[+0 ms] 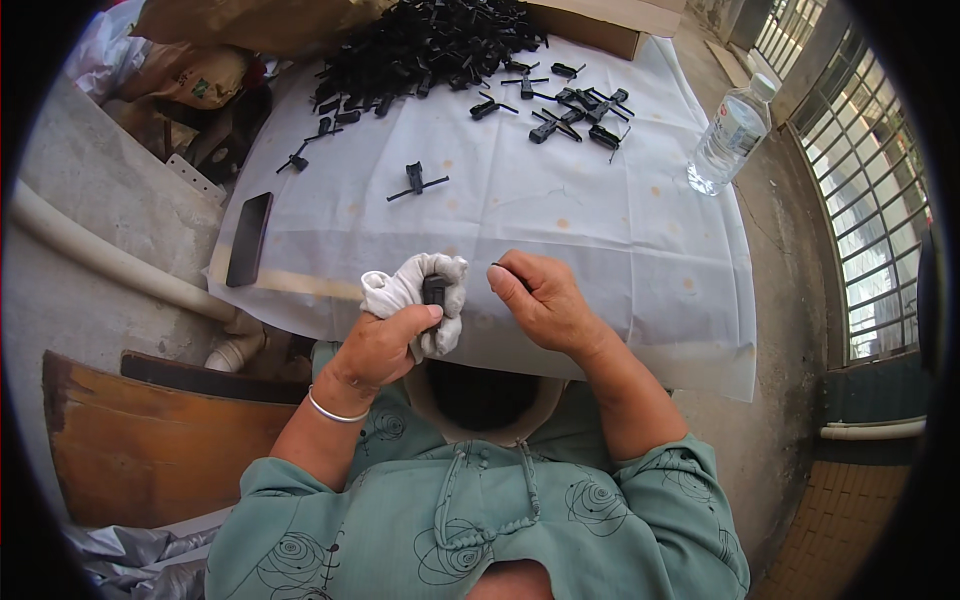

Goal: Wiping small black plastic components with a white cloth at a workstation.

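Over the near edge of the covered table, my left hand (405, 305) wears a white glove that leaves the thumb bare. Its fingers and thumb close round a small black plastic part (434, 291), which stands roughly upright. To the right, my bare right hand (548, 303) is closed, apart from the left one. A dark tip shows between its thumb and forefinger, too small to name. Farther up the table lies a similar black part (414, 178) with thin arms sticking out. Several more black parts (580, 110) are scattered farther back.
A large heap of black parts (430, 50) covers the table's far side. A phone (249, 240) lies at the left edge, and a clear water bottle (731, 135) stands at the right. Below the table edge, a pale round container (425, 402) sits at my lap.
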The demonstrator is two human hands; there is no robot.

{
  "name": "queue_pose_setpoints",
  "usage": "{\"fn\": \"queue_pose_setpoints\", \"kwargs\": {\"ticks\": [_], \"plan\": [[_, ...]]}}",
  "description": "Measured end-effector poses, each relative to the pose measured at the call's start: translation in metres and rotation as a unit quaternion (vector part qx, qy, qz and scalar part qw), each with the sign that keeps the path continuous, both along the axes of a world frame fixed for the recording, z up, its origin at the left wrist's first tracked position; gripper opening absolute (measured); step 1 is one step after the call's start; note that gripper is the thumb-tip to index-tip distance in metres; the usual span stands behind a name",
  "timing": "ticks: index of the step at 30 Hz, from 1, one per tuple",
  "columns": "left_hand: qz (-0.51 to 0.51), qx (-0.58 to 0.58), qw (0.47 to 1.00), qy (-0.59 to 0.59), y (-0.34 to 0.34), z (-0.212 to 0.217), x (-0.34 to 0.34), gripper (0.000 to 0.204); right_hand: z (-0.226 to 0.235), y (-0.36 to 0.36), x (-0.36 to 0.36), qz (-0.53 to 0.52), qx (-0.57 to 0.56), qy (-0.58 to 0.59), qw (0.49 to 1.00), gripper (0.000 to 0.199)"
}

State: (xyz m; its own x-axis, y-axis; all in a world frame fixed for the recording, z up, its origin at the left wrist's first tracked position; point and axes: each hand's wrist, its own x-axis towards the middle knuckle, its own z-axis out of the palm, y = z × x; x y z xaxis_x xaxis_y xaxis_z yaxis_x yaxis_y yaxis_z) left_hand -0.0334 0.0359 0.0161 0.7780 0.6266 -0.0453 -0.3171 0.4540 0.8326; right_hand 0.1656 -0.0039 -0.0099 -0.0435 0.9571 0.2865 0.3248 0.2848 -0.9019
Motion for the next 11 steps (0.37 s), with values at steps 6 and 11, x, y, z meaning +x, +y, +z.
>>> {"fn": "queue_pose_setpoints", "kwargs": {"ticks": [6,11], "plan": [[-0.023,0.453,0.856,0.248,0.006,0.005,-0.009,0.035,-0.005,0.003,0.005,-0.049,0.033,-0.015,0.998,0.021],[0.095,0.321,0.857,0.392,0.045,0.008,0.001,0.031,-0.006,0.002,0.003,-0.050,0.018,-0.015,0.998,0.022]]}}
